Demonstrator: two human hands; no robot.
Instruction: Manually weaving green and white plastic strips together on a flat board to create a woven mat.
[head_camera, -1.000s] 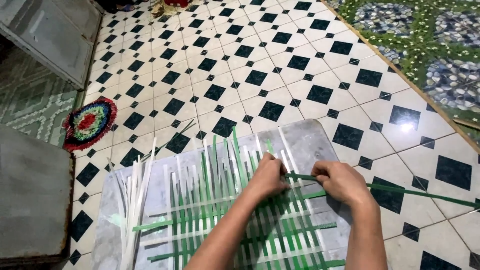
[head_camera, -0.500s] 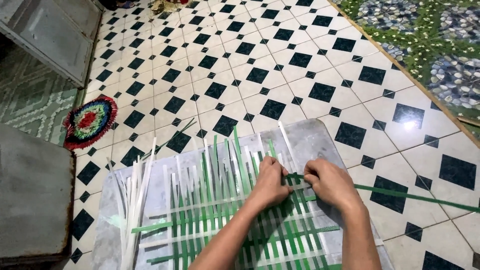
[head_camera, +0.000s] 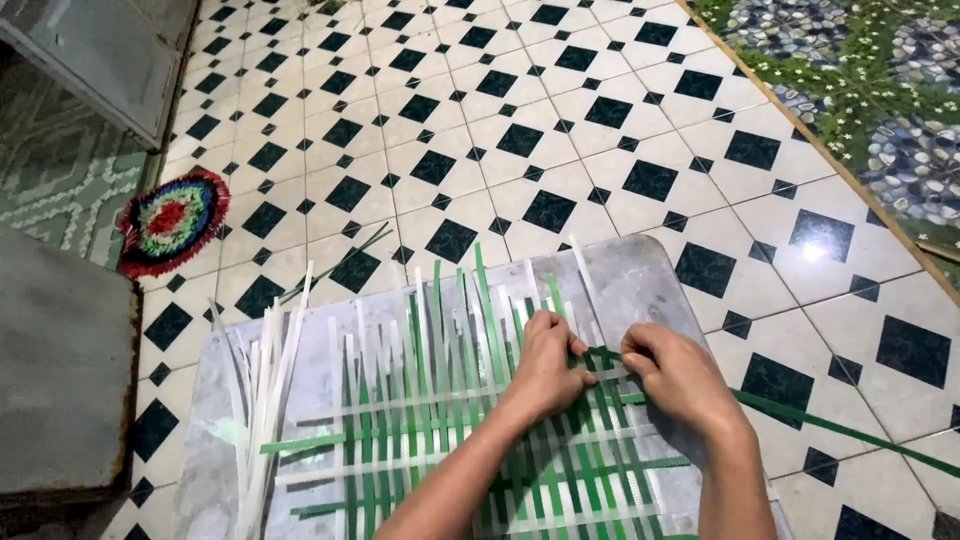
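Looking down on a tiled floor (head_camera: 560, 130), white with black diamonds, where a grey sheet (head_camera: 640, 275) lies flat as the work surface. On it I see a half-woven mat (head_camera: 430, 440) of green and white strips, the upright strips fanning out loose at their far ends. My left hand (head_camera: 548, 362) rests on the weave near its upper right part, fingers curled down onto the strips, the grip closed over them; which single strip it pinches I cannot tell. My right hand (head_camera: 675, 378) sits just beside it, nearly touching, fingers folded in around a long green strip (head_camera: 840, 430) that runs out from the weave to the right, past the sheet's edge and across the floor tiles. A bundle of loose white strips (head_camera: 262, 400) lies at the left side of the sheet, apart from both hands. No containers in view. A round multicoloured rug (head_camera: 170, 222) lies on the floor well to the left, and a grey slab (head_camera: 60, 370) borders the sheet on that side.
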